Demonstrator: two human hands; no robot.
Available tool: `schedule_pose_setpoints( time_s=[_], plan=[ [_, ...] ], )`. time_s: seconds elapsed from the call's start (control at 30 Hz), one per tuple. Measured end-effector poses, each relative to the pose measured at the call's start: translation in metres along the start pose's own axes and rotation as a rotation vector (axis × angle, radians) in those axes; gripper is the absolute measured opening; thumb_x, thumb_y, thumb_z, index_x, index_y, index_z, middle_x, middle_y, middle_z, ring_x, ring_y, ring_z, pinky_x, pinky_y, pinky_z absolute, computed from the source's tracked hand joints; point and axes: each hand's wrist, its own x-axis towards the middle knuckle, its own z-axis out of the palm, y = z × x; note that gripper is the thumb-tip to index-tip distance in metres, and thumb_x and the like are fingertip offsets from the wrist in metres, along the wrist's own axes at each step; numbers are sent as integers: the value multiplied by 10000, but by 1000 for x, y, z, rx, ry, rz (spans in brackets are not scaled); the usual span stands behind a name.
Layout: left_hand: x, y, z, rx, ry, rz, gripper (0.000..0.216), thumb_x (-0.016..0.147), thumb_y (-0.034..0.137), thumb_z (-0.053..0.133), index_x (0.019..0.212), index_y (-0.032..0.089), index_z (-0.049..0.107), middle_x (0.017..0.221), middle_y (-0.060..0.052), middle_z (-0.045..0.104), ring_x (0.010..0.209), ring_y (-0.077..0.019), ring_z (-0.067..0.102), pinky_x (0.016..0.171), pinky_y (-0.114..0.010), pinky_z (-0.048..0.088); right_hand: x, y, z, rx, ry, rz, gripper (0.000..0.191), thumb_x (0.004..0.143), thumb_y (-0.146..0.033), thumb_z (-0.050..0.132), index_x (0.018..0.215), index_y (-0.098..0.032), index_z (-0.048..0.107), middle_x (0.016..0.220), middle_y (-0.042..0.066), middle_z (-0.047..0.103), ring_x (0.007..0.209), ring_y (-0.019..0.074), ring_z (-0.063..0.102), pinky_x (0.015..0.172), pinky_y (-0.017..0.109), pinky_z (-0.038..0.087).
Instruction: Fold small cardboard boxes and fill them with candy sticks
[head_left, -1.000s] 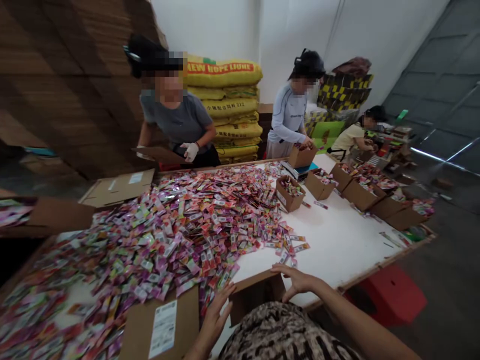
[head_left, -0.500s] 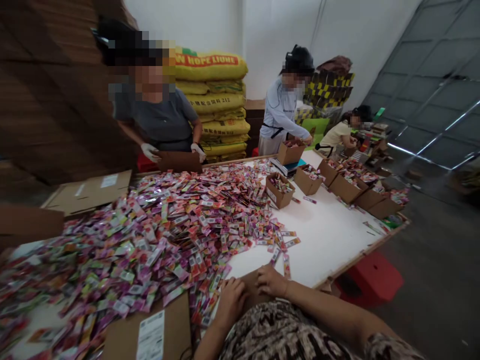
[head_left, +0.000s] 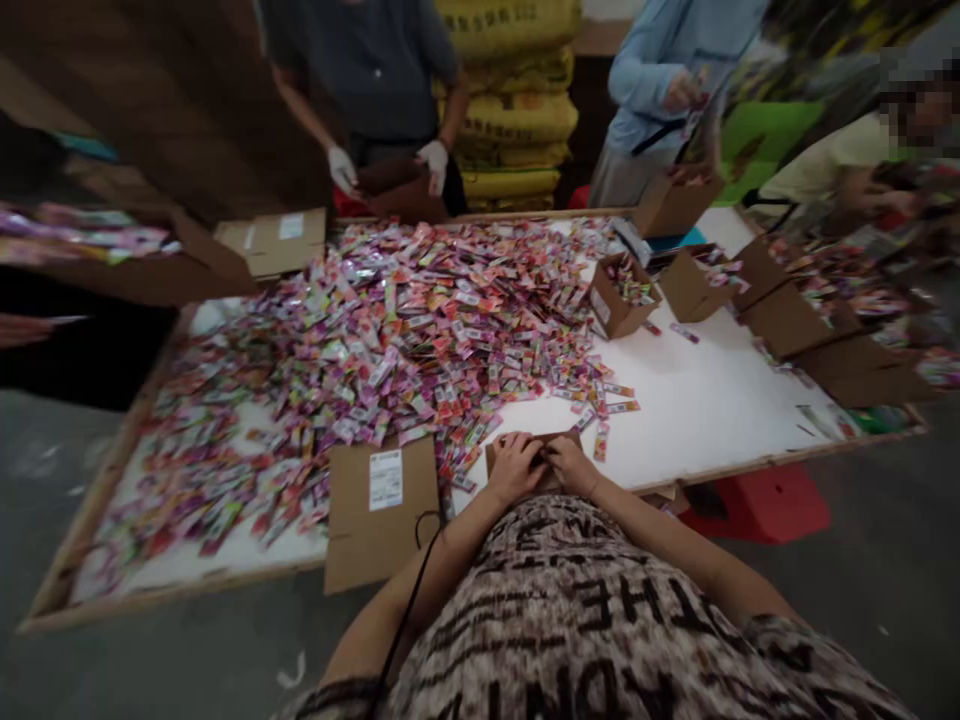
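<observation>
A small brown cardboard box [head_left: 551,482] sits at the near table edge, right against my body. My left hand [head_left: 517,468] is closed on its left side, fingers curled over the top. On its right my right hand [head_left: 570,466] grips the cardboard, its fingertips close to those of the left. Both hands and my shirt hide most of the box, so I cannot see inside it. A large heap of small colourful sachets [head_left: 420,340] spreads over the table to the left and beyond my hands.
A larger flat carton with a white label [head_left: 345,520] lies left of my hands. Sachet-filled boxes [head_left: 622,310] stand at the right. Co-workers stand across the table, one in white gloves [head_left: 433,165]. A red stool [head_left: 772,505] is below the table's right edge.
My view has tilted down and shifted left. My hands have drawn closer together on the box. The co-worker in light blue has raised a hand with sachets above a box.
</observation>
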Motion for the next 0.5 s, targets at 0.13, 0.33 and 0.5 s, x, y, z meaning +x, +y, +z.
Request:
schedule_pose_setpoints(
  time_s=[0.13,0.33,0.5],
  plan=[
    [-2,-4,-6,-90,-125,68,1132,632,596,880,1590,219,409,1554,-222,415,1479,-502,242,1188,-674,47,11,-3,-22,230,-12,29,296,970,-299,520,925,-194,794,1044,137,718,1025,260,617,963,456,492],
    [-5,-8,-25,-183,-38,-154,882,675,458,892,1485,330,565,1691,-168,245,1470,-511,280,1174,-686,147,32,42,-77,714,193,495,422,795,-613,714,876,-206,793,928,77,752,895,224,688,892,404,556],
    [-58,-22,-16,-614,508,-960,1022,751,637,773,1615,288,354,1629,-164,378,1457,-414,407,1177,-552,348,25,146,-110,760,461,1100,658,653,-599,810,1123,-147,722,951,84,711,826,197,657,741,346,580]
  ],
)
